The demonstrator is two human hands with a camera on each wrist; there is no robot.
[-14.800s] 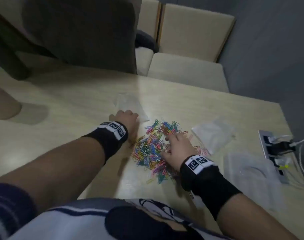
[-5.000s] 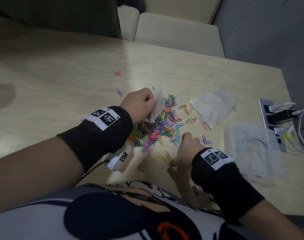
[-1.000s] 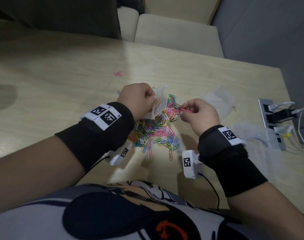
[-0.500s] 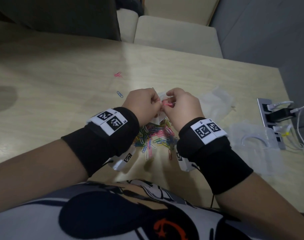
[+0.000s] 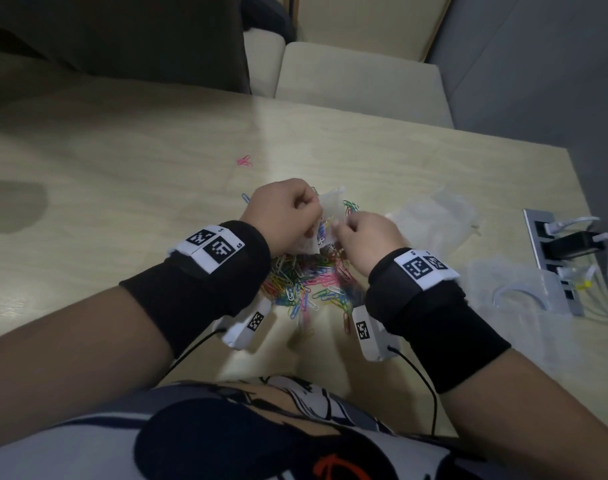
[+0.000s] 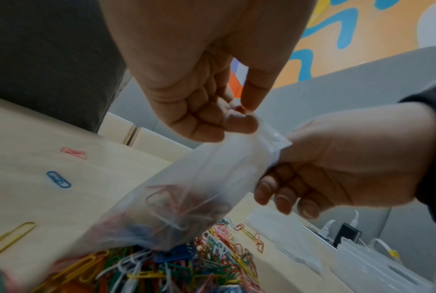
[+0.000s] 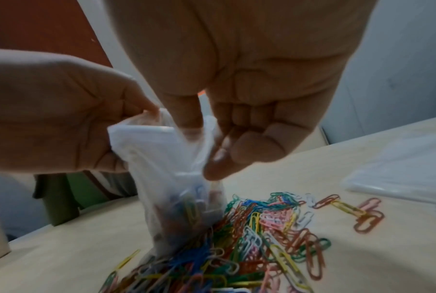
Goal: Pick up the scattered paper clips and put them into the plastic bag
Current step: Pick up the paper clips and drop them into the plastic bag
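A small clear plastic bag (image 5: 330, 206) hangs above a heap of coloured paper clips (image 5: 306, 282) in the middle of the table. My left hand (image 5: 288, 216) pinches one side of its mouth between thumb and forefinger. My right hand (image 5: 361, 233) pinches the other side. In the right wrist view the right thumb sits inside the mouth of the bag (image 7: 166, 178) and the curled fingers lie outside. Several clips show through the bag (image 6: 206, 178), whose bottom touches the heap. A pink clip (image 5: 245, 161) and a blue clip (image 5: 245, 197) lie apart, beyond the left hand.
A second clear bag (image 5: 434, 220) lies right of my hands. A clear plastic case (image 5: 524, 299) sits beside a power strip (image 5: 551, 258) with plugs and cables at the table's right edge. Cushioned chairs (image 5: 361, 81) stand beyond the far edge.
My right hand carried pink clips from the right to the bag's mouth and now pinches the rim; the pink clips no longer show in its fingers. The left hand has kept holding the bag.
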